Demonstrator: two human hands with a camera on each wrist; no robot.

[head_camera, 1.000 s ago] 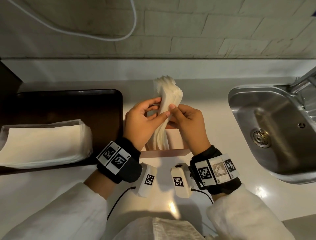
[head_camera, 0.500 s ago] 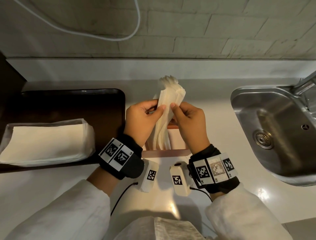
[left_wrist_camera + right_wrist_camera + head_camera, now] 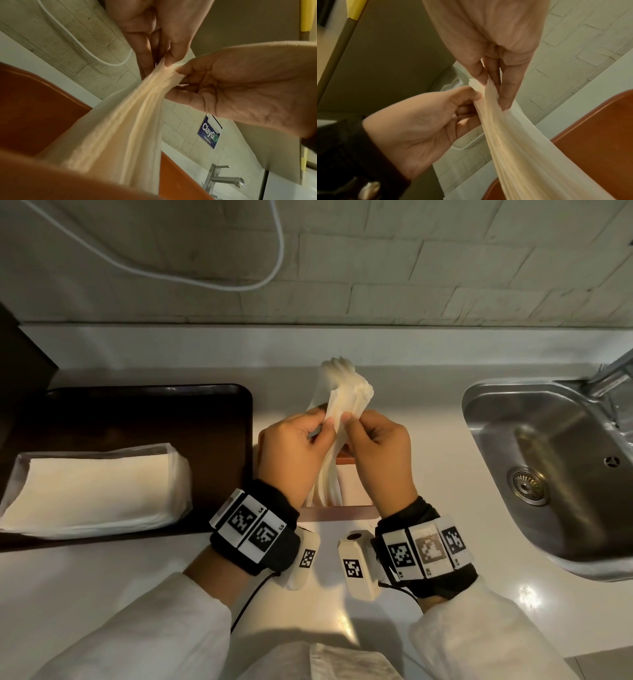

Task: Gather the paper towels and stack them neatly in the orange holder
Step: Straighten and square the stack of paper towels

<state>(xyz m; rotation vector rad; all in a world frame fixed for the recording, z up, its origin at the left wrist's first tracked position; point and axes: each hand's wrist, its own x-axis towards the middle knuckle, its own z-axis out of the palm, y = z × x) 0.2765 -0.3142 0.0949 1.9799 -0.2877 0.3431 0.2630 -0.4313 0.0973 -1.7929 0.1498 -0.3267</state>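
A bundle of cream paper towels (image 3: 346, 395) stands upright in the orange holder (image 3: 354, 491) at the middle of the counter, its top splayed and leaning back. My left hand (image 3: 323, 424) pinches the towels from the left and my right hand (image 3: 349, 419) pinches them from the right, thumbs nearly meeting. In the left wrist view the left hand (image 3: 163, 59) and right hand (image 3: 178, 75) grip the towels (image 3: 120, 128) above the holder (image 3: 34, 108). The right wrist view shows the same pinch by the right hand (image 3: 494, 86) and left hand (image 3: 476, 100) on the towels (image 3: 522, 148) over the holder (image 3: 599, 135).
A dark tray (image 3: 137, 412) lies at the left, carrying a wrapped pack of paper towels (image 3: 96, 491). A steel sink (image 3: 548, 474) with a faucet (image 3: 613, 374) is at the right. A white cable (image 3: 205, 282) hangs on the tiled wall behind.
Both hands have slid up the bundle and curled into a tighter pinch. The left fingers, earlier stretched along the towels, are now bent, and the top of the bundle is more crumpled.
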